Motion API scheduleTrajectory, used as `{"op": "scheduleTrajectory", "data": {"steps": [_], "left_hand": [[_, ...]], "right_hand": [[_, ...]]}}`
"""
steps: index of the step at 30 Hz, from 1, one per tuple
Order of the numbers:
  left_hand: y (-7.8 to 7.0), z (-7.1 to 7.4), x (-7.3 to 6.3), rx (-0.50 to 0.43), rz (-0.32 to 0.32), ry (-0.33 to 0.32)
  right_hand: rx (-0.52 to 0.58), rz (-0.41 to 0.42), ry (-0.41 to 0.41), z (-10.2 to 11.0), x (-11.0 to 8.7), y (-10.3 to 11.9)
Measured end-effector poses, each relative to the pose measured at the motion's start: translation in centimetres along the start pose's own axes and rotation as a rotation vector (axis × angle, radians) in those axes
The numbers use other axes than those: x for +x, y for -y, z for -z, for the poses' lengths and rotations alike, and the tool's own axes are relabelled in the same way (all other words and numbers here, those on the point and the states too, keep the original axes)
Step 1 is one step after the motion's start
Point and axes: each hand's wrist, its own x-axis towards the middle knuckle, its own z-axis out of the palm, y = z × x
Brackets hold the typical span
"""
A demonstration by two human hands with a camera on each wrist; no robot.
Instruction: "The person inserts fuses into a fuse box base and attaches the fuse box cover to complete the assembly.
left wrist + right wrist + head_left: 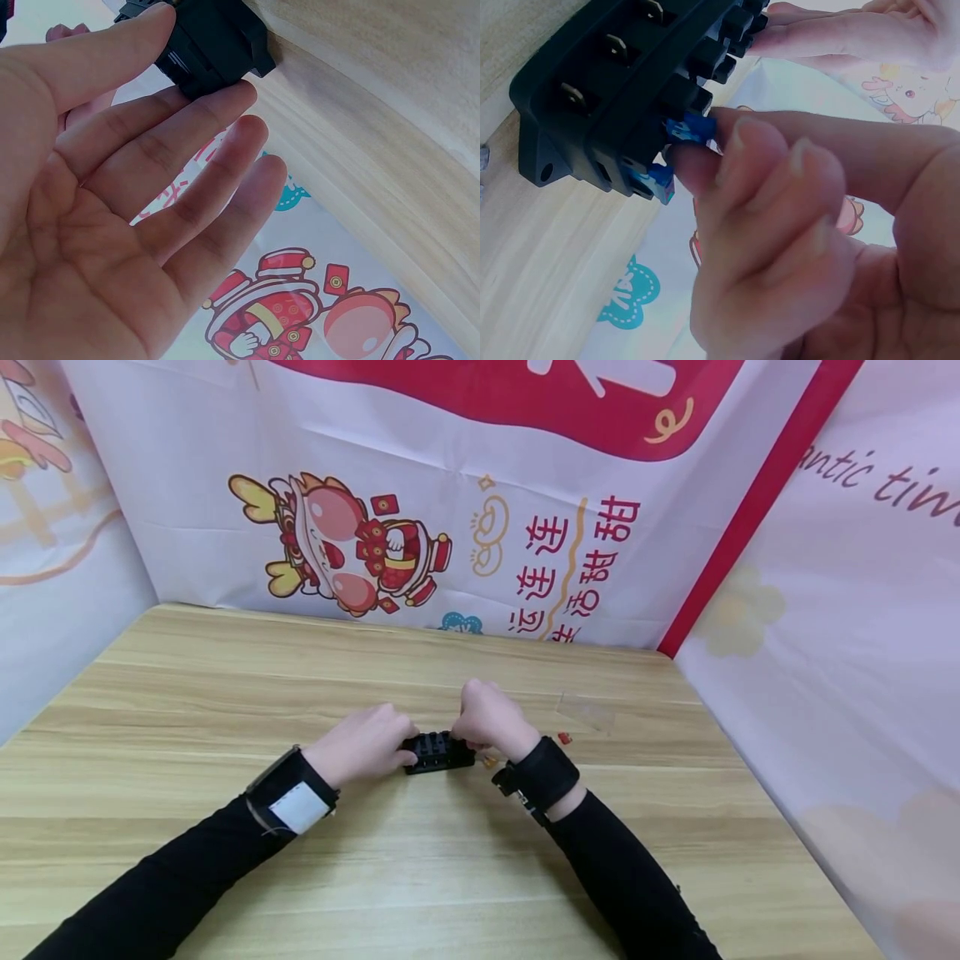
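Note:
A black fuse box (pixel 438 753) with metal blade terminals lies on the wooden table between the two hands. My left hand (pixel 363 739) grips its left end between thumb and fingers; in the left wrist view the other fingers extend past the box (pixel 214 45). With thumb and index finger, my right hand (pixel 780 217) pinches a blue blade fuse (pixel 690 129) at a slot in the box's side. Beside it, another blue blade fuse (pixel 656 181) sits in the end slot. How deep the pinched fuse sits is hidden by the fingertips.
A small red piece (pixel 565 738) lies to the right of the right hand, and small orange pieces (pixel 490 762) lie by that wrist. Farther back is a clear plastic sheet (pixel 588 712). Printed cloth (pixel 450 468) hangs behind the table (pixel 360 893).

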Motion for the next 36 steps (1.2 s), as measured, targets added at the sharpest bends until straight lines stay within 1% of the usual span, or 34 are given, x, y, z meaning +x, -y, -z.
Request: {"op": "scheduleTrajectory", "data": {"steps": [12,24,31,36], "left_hand": [[-0.09,0.05,-0.02,-0.014,-0.017,-0.003],[-0.16,0.0,-0.01,-0.023,-0.024,-0.006],[-0.12,0.07,-0.01,-0.021,-0.024,-0.005],[0.06,0.01,-0.08,-0.013,-0.041,-0.018]], "right_hand": [[-0.044,0.004,0.03,-0.12,0.11,-0.19],[0.011,0.02,-0.014,-0.86,0.38,-0.55],[-0.032,0.025,-0.037,-0.91,0.6,-0.22],[-0.053,0.041,-0.027,-0.87,0.87,0.05]]}}
